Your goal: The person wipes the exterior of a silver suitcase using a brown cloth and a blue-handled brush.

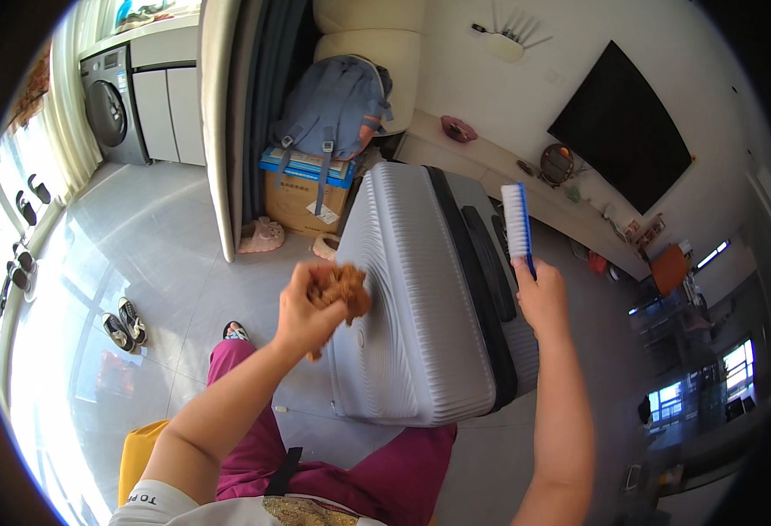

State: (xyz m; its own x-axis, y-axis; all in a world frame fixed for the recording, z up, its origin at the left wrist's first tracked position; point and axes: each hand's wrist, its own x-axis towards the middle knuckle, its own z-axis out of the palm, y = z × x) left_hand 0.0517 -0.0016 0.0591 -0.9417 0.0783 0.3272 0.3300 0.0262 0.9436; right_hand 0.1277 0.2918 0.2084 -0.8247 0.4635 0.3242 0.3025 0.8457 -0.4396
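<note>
A grey ribbed suitcase (407, 289) stands in front of me, between my knees, with a dark band and a dark handle along its side. My left hand (302, 309) is closed around a crumpled brown cloth (343, 292), close to the suitcase's left face; whether the cloth touches it I cannot tell. In my right hand (543, 298) is a brush (517, 223) with a blue back and white bristles. It points upward, beyond the suitcase's right side, with the handle end hidden in my fist.
A blue-grey backpack (337, 101) rests on a cardboard box (302, 197) beside a curtain. Pink slippers (263, 235) lie below it. Dark sneakers (125, 324) are on the tiled floor at left. A long low cabinet (491, 162) runs under a wall television (622, 127). A washing machine (114, 105) stands far left.
</note>
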